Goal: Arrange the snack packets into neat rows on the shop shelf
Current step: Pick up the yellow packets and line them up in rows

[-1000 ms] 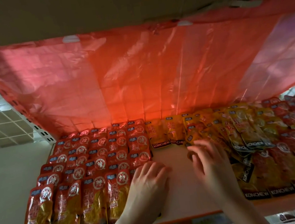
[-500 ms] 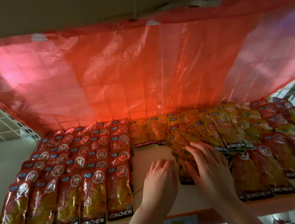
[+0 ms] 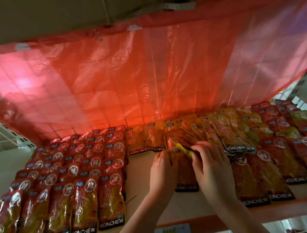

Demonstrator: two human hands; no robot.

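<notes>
Both hands are pinching one yellow packet (image 3: 184, 173) at mid-shelf (image 3: 138, 179): the left hand (image 3: 163, 171) is gripping its left edge, the right hand (image 3: 211, 167) its top right. The packet is lying flat, long axis running front to back, its KONCHEW end facing the shelf's front edge.

Neat packets (image 3: 60, 188) left on shelf (image 3: 141, 203), loose pkts (image 3: 270, 139) right.

A single head-worn wide-angle camera looks forward and down from close above the shelf's (image 3: 143, 179) front edge, facing its back, where a red plastic sheet (image 3: 142, 74) hangs. Both hands' fingers (image 3: 202, 149) sit just below centre; rows bend outward left and right of them.
</notes>
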